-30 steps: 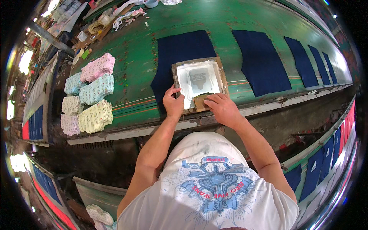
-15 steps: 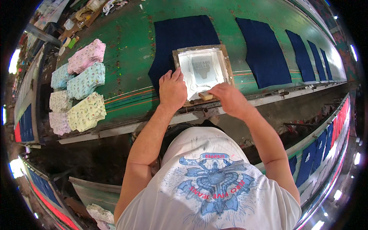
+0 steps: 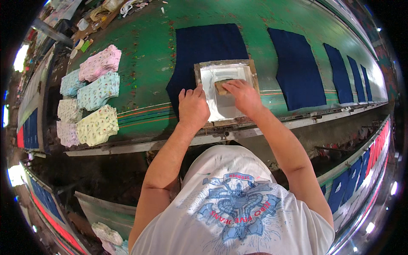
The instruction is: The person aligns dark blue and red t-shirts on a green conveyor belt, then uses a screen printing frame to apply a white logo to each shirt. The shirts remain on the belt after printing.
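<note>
A wooden-framed printing screen [image 3: 256, 78] lies on the near part of a navy cloth piece [image 3: 208, 42], with white ink smeared over its mesh. My left hand [image 3: 194, 106] grips the frame's left side, fingers bent over the edge. Inside the frame, my right hand [image 3: 245, 98] is closed round a small wooden squeegee [image 3: 220, 87], which rests on the mesh toward the far half. The hand and squeegee cover part of the screen's design.
More navy cloth pieces [image 3: 297, 70] lie in a row to the right along the green table [image 3: 144, 59]. At left sit several stacks of patterned cloth [image 3: 98, 91]. A metal rail [image 3: 170, 142] edges the table's near side. Another rack with navy and red pieces [image 3: 356, 165] stands lower right.
My right hand has moved the squeegee away from me, from the frame's near edge toward its far half. My left hand stays on the frame. The whole view has shifted slightly.
</note>
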`<state>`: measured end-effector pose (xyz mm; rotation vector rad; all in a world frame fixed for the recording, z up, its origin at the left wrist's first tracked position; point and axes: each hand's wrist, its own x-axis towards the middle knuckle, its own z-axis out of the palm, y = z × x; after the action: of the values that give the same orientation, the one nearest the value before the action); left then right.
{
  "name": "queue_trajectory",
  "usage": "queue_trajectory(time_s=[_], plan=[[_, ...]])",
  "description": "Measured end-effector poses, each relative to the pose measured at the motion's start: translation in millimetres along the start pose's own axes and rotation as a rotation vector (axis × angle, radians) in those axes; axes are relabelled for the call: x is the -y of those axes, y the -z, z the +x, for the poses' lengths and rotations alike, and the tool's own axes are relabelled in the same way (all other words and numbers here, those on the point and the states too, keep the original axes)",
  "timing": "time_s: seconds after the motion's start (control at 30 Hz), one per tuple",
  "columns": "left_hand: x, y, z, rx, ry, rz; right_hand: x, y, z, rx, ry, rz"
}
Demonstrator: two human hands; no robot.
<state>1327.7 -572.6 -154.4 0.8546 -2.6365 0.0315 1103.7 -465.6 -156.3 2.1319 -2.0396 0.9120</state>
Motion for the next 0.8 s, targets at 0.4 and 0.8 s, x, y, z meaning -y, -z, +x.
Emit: queue_trajectory(time_s=[0.4, 0.8], plan=[[-17.9, -2.9, 5.4, 0.057, 0.121, 0.069, -41.8, 23.3, 58.8, 0.203, 0.059, 0.019], [-34.7, -0.2, 10.7, 0.005, 0.17, 0.067, -18.4, 42.6, -26.2, 0.226, 0.303, 0.066]])
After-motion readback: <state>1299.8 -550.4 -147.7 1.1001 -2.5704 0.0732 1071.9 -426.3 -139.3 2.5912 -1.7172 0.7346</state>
